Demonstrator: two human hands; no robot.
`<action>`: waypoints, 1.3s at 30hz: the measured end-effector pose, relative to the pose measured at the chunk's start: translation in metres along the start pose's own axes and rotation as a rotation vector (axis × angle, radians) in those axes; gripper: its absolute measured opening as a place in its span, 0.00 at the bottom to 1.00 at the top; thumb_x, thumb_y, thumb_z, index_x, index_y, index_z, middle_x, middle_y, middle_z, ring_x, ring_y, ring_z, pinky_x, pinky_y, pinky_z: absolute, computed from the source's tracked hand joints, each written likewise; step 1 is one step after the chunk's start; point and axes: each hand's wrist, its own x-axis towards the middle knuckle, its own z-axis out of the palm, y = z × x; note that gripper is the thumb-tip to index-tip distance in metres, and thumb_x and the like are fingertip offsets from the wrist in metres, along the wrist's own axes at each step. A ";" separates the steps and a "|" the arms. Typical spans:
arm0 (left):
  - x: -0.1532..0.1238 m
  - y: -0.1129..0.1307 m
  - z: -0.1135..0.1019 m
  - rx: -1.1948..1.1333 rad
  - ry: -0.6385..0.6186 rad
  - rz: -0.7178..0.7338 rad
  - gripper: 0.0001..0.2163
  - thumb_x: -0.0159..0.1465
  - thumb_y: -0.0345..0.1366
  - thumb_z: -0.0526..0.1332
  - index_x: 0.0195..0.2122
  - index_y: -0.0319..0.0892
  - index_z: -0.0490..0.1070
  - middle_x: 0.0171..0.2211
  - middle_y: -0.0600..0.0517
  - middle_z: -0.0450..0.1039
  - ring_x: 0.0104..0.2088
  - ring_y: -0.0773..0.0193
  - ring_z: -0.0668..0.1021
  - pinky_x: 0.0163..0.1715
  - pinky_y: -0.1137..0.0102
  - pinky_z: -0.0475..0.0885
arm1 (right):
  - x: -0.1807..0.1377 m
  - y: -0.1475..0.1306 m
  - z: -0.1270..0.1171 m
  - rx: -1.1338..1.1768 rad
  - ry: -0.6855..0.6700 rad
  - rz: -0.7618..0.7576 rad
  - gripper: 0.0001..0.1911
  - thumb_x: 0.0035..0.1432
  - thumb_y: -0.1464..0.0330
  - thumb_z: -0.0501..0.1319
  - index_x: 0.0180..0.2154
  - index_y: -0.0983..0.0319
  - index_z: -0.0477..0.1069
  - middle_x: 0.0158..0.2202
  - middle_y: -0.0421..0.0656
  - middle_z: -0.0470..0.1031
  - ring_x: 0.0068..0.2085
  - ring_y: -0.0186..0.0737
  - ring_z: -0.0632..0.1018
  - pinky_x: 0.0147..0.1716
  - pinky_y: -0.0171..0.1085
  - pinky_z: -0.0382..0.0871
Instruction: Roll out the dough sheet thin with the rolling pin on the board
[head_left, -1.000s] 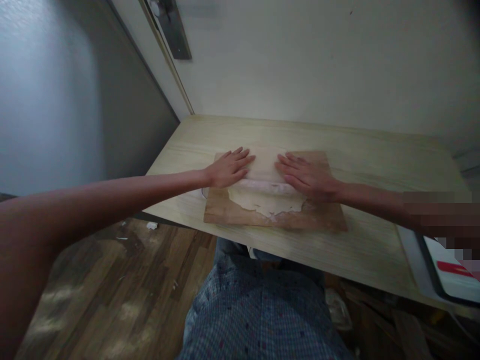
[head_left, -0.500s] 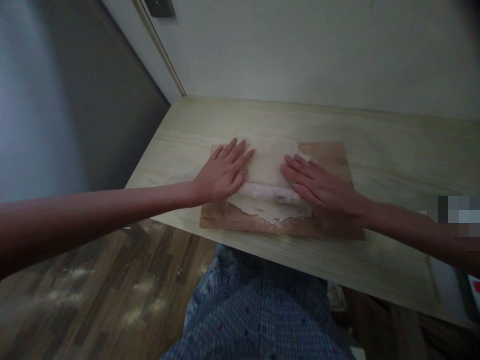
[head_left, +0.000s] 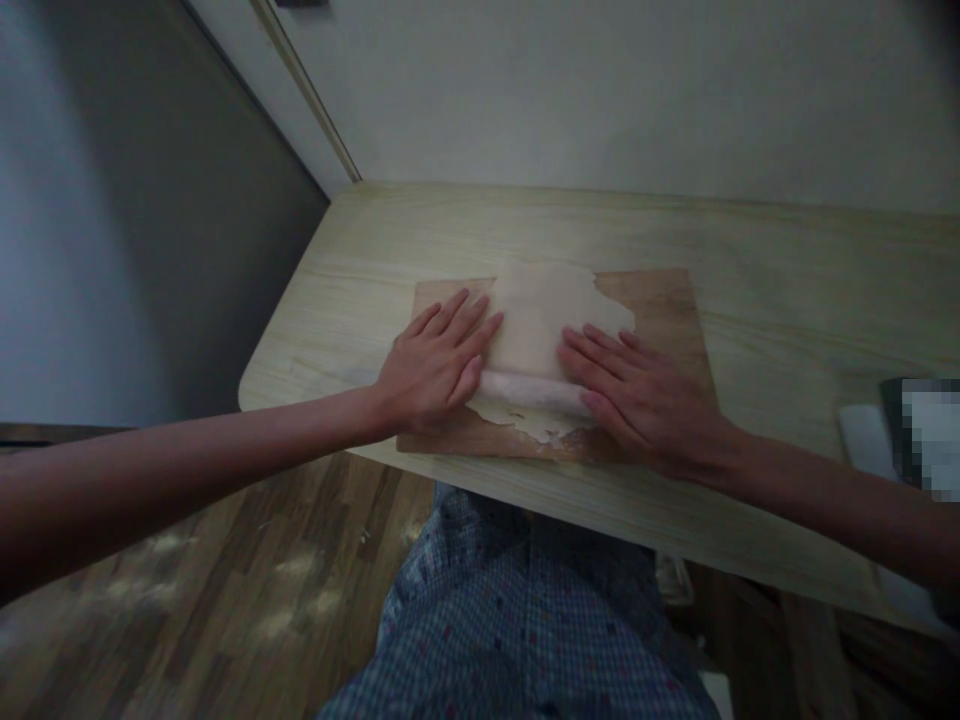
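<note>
A thin pale sheet of dough lies on a brown wooden board near the table's front edge. Across its near part lies a pinkish rolling pin. My left hand lies flat on the pin's left end, fingers stretched out and pointing away. My right hand lies flat on the pin's right end, fingers spread and pointing up-left. Both ends of the pin are hidden under my palms.
The board sits on a light wooden table against a pale wall. A grey wall panel and wooden floor lie to the left. A grey object shows at the right edge. My checked clothing fills the bottom.
Both hands and the rolling pin have moved toward me along the dough, leaving more flat dough showing beyond them. The camera has tilted down a little.
</note>
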 end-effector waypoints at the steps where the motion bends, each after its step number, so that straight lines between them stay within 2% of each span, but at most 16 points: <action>1: -0.002 0.001 0.000 0.006 0.005 0.004 0.24 0.62 0.38 0.43 0.60 0.44 0.49 0.63 0.51 0.47 0.63 0.60 0.48 0.58 0.63 0.45 | -0.001 -0.002 0.000 -0.013 0.005 -0.003 0.26 0.62 0.64 0.36 0.56 0.68 0.58 0.60 0.51 0.56 0.60 0.46 0.57 0.56 0.50 0.53; 10: -0.020 0.005 0.011 0.030 0.124 0.095 0.24 0.62 0.38 0.44 0.60 0.36 0.50 0.61 0.43 0.52 0.61 0.56 0.53 0.57 0.61 0.50 | -0.015 -0.016 0.005 -0.102 0.092 -0.068 0.25 0.62 0.62 0.42 0.56 0.70 0.57 0.58 0.53 0.59 0.57 0.46 0.62 0.54 0.48 0.56; 18: -0.040 0.013 0.017 0.027 0.176 0.137 0.24 0.63 0.38 0.41 0.59 0.31 0.50 0.60 0.40 0.53 0.60 0.58 0.55 0.56 0.61 0.53 | -0.024 -0.028 0.010 -0.149 0.147 -0.088 0.25 0.61 0.62 0.45 0.56 0.70 0.57 0.58 0.55 0.59 0.56 0.46 0.64 0.53 0.48 0.58; 25: -0.060 0.021 0.025 0.023 0.219 0.167 0.26 0.64 0.39 0.42 0.59 0.26 0.48 0.59 0.35 0.52 0.60 0.56 0.56 0.55 0.62 0.56 | -0.035 -0.033 0.017 -0.236 0.238 -0.157 0.23 0.60 0.66 0.48 0.56 0.68 0.57 0.60 0.53 0.55 0.56 0.48 0.64 0.51 0.48 0.62; 28: -0.065 0.025 0.028 0.023 0.239 0.164 0.27 0.64 0.43 0.44 0.60 0.30 0.47 0.60 0.36 0.50 0.61 0.53 0.53 0.56 0.59 0.54 | -0.036 -0.031 0.018 -0.277 0.285 -0.208 0.21 0.60 0.71 0.48 0.55 0.68 0.58 0.58 0.53 0.58 0.55 0.46 0.66 0.49 0.45 0.65; 31: -0.071 0.029 0.028 -0.030 0.312 0.083 0.26 0.64 0.43 0.46 0.61 0.38 0.44 0.63 0.41 0.43 0.62 0.51 0.47 0.58 0.54 0.48 | -0.035 -0.027 0.015 -0.317 0.288 -0.272 0.20 0.58 0.78 0.46 0.52 0.71 0.61 0.54 0.54 0.65 0.52 0.44 0.70 0.44 0.41 0.69; 35: -0.087 0.038 0.025 -0.262 0.544 -0.130 0.26 0.66 0.40 0.45 0.63 0.46 0.36 0.64 0.46 0.32 0.63 0.55 0.42 0.59 0.54 0.43 | -0.038 -0.022 0.007 -0.384 0.343 -0.321 0.19 0.57 0.81 0.44 0.47 0.72 0.66 0.45 0.54 0.73 0.46 0.44 0.74 0.39 0.40 0.71; 37: -0.093 0.042 0.025 -0.402 0.626 -0.232 0.25 0.66 0.41 0.45 0.62 0.48 0.36 0.65 0.48 0.32 0.63 0.56 0.42 0.60 0.55 0.42 | -0.039 -0.016 0.004 -0.359 0.390 -0.234 0.18 0.58 0.78 0.46 0.47 0.71 0.66 0.44 0.54 0.74 0.44 0.46 0.75 0.37 0.41 0.71; 39: -0.094 0.045 0.026 -0.554 0.615 -0.324 0.25 0.65 0.41 0.45 0.62 0.46 0.40 0.64 0.47 0.37 0.63 0.57 0.45 0.60 0.56 0.43 | -0.038 -0.006 0.001 -0.230 0.436 -0.033 0.17 0.59 0.74 0.48 0.49 0.70 0.65 0.44 0.54 0.73 0.41 0.47 0.76 0.33 0.42 0.72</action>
